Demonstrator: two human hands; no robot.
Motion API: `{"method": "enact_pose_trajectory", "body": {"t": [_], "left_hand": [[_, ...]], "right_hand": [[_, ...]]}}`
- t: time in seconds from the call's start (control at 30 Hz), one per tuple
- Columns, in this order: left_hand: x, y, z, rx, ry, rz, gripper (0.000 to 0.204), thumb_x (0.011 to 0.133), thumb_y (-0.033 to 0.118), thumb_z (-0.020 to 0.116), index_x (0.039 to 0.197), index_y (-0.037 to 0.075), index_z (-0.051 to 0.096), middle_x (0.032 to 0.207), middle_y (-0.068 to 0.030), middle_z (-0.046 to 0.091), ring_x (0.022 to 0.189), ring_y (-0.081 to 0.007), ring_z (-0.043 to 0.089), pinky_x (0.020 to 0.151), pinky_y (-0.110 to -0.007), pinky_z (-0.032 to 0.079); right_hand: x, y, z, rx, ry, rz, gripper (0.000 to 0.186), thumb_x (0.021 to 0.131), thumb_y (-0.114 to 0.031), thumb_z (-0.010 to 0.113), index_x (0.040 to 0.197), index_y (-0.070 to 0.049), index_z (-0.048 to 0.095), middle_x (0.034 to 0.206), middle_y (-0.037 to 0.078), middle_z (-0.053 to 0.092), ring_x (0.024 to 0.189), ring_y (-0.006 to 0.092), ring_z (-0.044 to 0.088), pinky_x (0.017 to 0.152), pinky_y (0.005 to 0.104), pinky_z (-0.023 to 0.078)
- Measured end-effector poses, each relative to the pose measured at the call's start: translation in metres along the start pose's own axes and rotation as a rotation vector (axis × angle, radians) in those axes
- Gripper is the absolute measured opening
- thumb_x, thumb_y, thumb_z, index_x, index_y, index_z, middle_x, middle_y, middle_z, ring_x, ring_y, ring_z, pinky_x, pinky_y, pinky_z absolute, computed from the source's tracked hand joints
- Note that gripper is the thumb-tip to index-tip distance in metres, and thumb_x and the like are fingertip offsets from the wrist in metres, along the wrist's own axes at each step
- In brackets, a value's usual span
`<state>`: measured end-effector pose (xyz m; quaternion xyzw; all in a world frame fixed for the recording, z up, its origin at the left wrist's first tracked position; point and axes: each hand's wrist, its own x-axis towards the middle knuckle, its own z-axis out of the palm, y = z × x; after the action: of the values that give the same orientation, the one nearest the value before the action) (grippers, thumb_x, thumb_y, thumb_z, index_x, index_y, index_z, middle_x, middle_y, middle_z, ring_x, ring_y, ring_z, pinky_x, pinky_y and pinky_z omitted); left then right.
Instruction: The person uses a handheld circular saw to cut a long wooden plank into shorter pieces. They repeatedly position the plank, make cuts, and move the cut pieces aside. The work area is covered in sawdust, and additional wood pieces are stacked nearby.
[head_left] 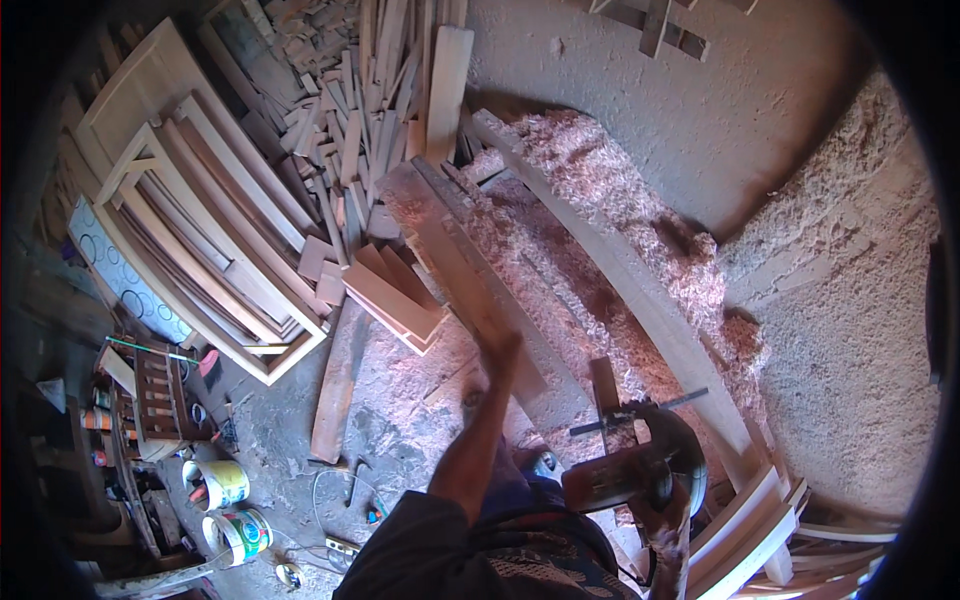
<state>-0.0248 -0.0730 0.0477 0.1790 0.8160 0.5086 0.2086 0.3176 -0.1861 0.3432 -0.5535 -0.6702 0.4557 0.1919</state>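
Seen from above, in a woodworking yard: floor thick with pinkish shavings point(640, 210).

Left hand point(497, 352) raised and stretched forward, blurred, fingers together; whether slack or clenched, cannot tell. Touching or just over a long dark plank point(470, 270). Plank's long axis running from upper left, near the heap of offcuts point(350, 90), down to lower right toward the body. Hand at the plank's near stretch, so plank lying straight ahead and away to the upper left.

Right hand point(655, 505) low at the right, clenched around the handle of a portable power tool point(640, 465), rust-brown body with a dark rounded guard, a thin dark bar sticking out sideways. Tool held just beside the near end of the plank and well apart from the left hand. Left hand clearly the nearer of the 2 to the plank.

Right of the plank, 1 long pale curved board point(640, 290) sweeping from the top centre down to a bundle of pale slats point(750, 530) at the lower right. Stacked frames point(200, 220) at the left; 2 paint buckets point(232, 510) on the floor at the lower left.
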Motion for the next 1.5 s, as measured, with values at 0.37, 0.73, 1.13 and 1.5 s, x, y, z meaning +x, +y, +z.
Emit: {"method": "enact_pose_trajectory", "body": {"t": [0.37, 0.73, 1.13, 1.5], "left_hand": [[0.115, -0.037, -0.08, -0.256, -0.318, 0.066, 0.053, 0.1, 0.026, 0.061, 0.145, -0.001, 0.052, 0.144, -0.0228, 0.057, 0.136, -0.0379, 0.053, 0.115, -0.044, 0.04], [0.089, 0.072, -0.165, 1.092, -0.888, 1.158, 0.103, 0.076, 0.036, 0.082, 0.163, 0.014, 0.03, 0.171, -0.0142, 0.022, 0.159, -0.0366, 0.017, 0.126, -0.059, 0.02], [0.114, 0.046, -0.115, 0.991, -0.645, 1.503, 0.056, 0.085, 0.023, 0.065, 0.135, -0.001, 0.06, 0.142, -0.0161, 0.059, 0.139, -0.0345, 0.051, 0.121, -0.044, 0.039], [0.12, 0.032, -0.115, 0.991, -0.648, 1.484, 0.057, 0.084, 0.022, 0.066, 0.136, 0.001, 0.06, 0.148, -0.0151, 0.056, 0.142, -0.0321, 0.05, 0.123, -0.044, 0.037]], "right_hand": [[0.03, -0.035, 0.036, -0.039, -0.247, -0.143, 0.06, 0.08, -0.019, 0.084, 0.133, 0.0, 0.062, 0.103, 0.018, 0.076, 0.093, 0.0284, 0.077, 0.081, 0.0383, 0.06], [0.071, -0.048, 0.111, -0.002, -0.332, -0.114, 0.06, 0.085, -0.023, 0.081, 0.139, -0.004, 0.061, 0.11, 0.023, 0.075, 0.103, 0.0328, 0.076, 0.086, 0.0413, 0.06], [0.083, -0.05, 0.116, 0.028, -0.434, 0.054, 0.066, 0.086, -0.027, 0.083, 0.143, -0.006, 0.058, 0.117, 0.023, 0.074, 0.113, 0.0348, 0.072, 0.094, 0.0433, 0.057], [0.089, -0.058, 0.113, -0.052, -0.501, 0.081, 0.067, 0.085, -0.021, 0.081, 0.145, -0.008, 0.055, 0.12, 0.023, 0.073, 0.117, 0.0365, 0.07, 0.098, 0.0446, 0.056]]}}
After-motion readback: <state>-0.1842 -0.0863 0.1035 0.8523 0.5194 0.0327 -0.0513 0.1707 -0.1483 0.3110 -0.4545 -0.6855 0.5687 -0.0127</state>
